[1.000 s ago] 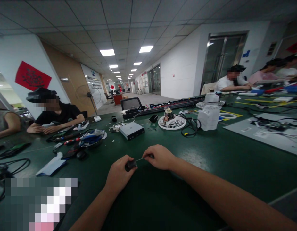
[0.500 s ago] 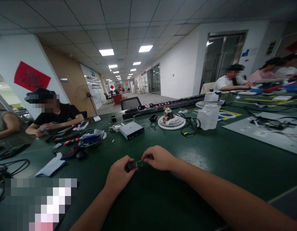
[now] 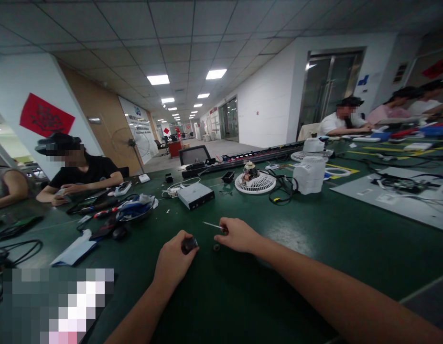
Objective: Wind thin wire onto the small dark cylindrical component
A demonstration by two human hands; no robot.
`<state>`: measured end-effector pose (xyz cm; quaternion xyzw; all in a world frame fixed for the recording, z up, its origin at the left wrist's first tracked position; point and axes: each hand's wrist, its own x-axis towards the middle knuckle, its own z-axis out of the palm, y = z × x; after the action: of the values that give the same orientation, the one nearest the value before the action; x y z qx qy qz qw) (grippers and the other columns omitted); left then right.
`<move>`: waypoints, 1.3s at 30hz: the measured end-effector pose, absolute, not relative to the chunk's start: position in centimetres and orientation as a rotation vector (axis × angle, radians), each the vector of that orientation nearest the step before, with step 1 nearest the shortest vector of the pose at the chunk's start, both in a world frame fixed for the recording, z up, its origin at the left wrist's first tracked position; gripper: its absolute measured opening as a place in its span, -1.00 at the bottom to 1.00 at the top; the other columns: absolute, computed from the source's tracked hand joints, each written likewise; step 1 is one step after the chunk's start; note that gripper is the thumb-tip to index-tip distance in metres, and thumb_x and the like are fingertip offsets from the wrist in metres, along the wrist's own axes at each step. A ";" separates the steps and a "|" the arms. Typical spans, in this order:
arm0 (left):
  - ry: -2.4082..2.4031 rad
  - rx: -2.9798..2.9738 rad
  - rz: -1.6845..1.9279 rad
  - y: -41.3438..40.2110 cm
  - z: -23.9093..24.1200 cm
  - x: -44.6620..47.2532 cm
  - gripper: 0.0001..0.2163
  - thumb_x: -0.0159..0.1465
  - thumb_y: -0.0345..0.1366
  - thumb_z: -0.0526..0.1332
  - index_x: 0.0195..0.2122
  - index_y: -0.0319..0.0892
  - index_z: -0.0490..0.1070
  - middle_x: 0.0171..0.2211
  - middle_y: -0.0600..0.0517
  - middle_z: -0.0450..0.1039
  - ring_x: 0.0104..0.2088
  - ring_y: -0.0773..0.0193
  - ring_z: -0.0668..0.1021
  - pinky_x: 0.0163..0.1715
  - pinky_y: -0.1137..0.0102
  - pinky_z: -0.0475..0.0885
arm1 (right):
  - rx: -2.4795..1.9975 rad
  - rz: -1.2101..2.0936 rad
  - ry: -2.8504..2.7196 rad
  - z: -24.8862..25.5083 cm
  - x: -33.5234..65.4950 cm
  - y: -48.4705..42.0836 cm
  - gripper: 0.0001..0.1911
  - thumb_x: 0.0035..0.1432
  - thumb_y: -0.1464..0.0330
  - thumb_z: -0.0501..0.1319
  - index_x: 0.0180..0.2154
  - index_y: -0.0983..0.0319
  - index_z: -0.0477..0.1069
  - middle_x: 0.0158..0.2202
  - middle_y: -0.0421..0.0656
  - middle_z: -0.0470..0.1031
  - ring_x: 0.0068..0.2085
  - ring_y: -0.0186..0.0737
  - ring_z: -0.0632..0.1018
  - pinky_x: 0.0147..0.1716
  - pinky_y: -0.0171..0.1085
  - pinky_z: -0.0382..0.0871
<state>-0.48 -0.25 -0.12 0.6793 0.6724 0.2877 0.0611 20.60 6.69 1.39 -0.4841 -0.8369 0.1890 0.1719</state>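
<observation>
My left hand [image 3: 173, 260] is closed around a small dark cylindrical part [image 3: 189, 244], whose round end faces right. Between the fingers of my right hand [image 3: 239, 235] is a screwdriver [image 3: 212, 225]; its thin metal shaft points left and slightly up, and its handle is mostly hidden by the hand. The shaft is apart from the cylinder. Just below my right fingertips, a small dark round piece [image 3: 216, 247] is on or just above the green table [image 3: 221, 296]; I cannot tell which.
Beyond my hands are a grey disc drive [image 3: 196, 195], a white fan grille with a motor [image 3: 255, 182] and a white fan housing [image 3: 310, 174]. Tools and a blue pouch [image 3: 137, 207] lie left. A grey panel [image 3: 393, 200] lies right. Other people sit around the table.
The screwdriver shaft has come away from the cylinder and tilted upward. My left hand has shifted slightly left with the cylinder. The small round piece now shows below my right hand.
</observation>
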 end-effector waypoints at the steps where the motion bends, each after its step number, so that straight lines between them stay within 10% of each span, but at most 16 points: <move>1: 2.031 2.047 0.869 -0.2 -0.1 -0.5 -0.80 0.13 -0.18 0.27 -0.23 -0.07 0.43 -0.29 0.04 0.57 -0.27 0.13 0.59 -0.30 0.32 0.41 | -1.350 0.566 -2.390 1.3 20.5 6.7 -0.66 0.03 0.13 0.30 -0.22 0.22 0.48 -0.30 -0.13 0.55 -0.33 -0.20 0.52 -0.45 -0.32 0.24; 39: 1.882 2.119 0.817 -0.4 0.0 -0.1 -0.76 0.12 -0.16 0.28 -0.19 -0.08 0.46 -0.28 0.03 0.57 -0.31 0.18 0.57 -0.33 0.36 0.38 | -1.098 1.076 -2.285 0.4 19.8 6.9 -0.79 0.11 0.49 0.22 -0.21 0.27 0.58 -0.26 -0.14 0.64 -0.23 -0.24 0.60 -0.21 -0.33 0.42</move>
<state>-0.07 -0.39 -0.05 0.7151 0.6352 0.2757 0.0958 19.83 6.92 0.42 -0.3913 -0.8141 0.3834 0.1926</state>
